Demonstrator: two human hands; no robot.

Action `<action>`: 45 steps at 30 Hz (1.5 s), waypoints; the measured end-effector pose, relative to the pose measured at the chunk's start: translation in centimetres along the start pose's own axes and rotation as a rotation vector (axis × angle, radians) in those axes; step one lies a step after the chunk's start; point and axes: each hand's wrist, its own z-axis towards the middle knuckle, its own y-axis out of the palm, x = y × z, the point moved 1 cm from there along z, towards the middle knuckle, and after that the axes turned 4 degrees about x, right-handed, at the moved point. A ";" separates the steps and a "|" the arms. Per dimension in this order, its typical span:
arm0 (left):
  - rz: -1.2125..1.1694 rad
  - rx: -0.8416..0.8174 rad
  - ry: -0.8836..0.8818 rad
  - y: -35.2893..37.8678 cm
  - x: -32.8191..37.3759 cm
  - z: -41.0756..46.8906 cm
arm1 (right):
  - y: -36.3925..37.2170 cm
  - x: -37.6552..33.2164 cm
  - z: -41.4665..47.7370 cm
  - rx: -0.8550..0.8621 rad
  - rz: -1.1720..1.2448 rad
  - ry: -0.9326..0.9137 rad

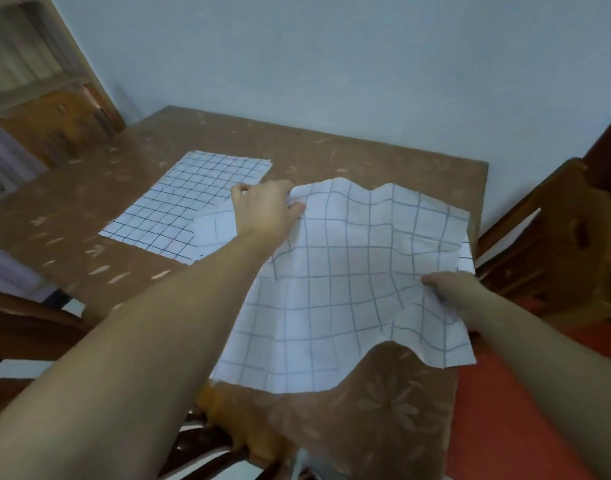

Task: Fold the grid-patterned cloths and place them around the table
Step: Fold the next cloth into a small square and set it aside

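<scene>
A white cloth with a grey grid point(338, 289) is spread, rippled, over the near right part of the table. My left hand point(266, 209) grips its far left corner. My right hand point(453, 289) pinches its right edge, where the fabric bunches. A second grid-patterned cloth point(179, 209), folded flat into a rectangle with darker lines, lies on the table to the left. The held cloth's corner overlaps its near right end.
The table wears a brown leaf-patterned cover point(383, 157) that hangs over the near edge. Wooden chairs stand at the right point(553, 237), at the near edge point(207, 445) and at the left point(27, 323). A wooden shelf unit point(37, 81) stands at the back left, a pale wall behind.
</scene>
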 end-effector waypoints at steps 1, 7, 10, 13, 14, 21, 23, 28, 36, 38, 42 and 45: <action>0.007 -0.024 0.016 1.2 -0.1 -0.2 | 0.5 0.2 -0.6 0.026 0.002 -0.014; 0.111 -0.092 0.199 9.2 -1.7 -2.7 | 3.1 2.8 1.6 0.107 -0.019 -0.169; 0.003 -0.103 0.392 12.1 -1.4 -5.6 | 3.6 3.0 2.4 0.137 -0.176 -0.233; 0.007 -0.502 0.459 13.7 -0.1 -9.1 | 3.7 3.4 3.4 0.172 -0.240 -0.278; 0.045 -0.599 0.458 14.2 0.1 -10.1 | 3.7 3.4 3.7 0.193 -0.259 -0.310; 0.049 -0.673 0.458 16.3 -0.6 -12.5 | 4.7 2.9 3.2 0.379 -0.842 -0.636; 0.057 -0.715 0.431 16.5 -0.8 -12.8 | 6.8 3.6 1.5 0.273 -1.120 -0.845; 0.058 -0.727 0.345 15.9 -1.0 -14.6 | 10.1 9.0 -0.3 -0.210 -1.334 -0.945; 0.021 -0.714 0.220 12.8 -1.7 -20.6 | 8.1 12.7 -2.6 -0.182 -1.272 -1.022; 0.006 -0.775 0.183 12.4 -1.7 -21.9 | 7.3 13.5 -3.6 -0.258 -1.277 -1.044; 0.042 -0.871 0.182 11.6 -1.1 -24.3 | 5.8 14.9 -5.4 -0.333 -1.303 -1.055; 0.039 -0.873 0.177 11.0 -0.8 -26.0 | 5.0 16.2 -6.0 -0.305 -1.243 -1.112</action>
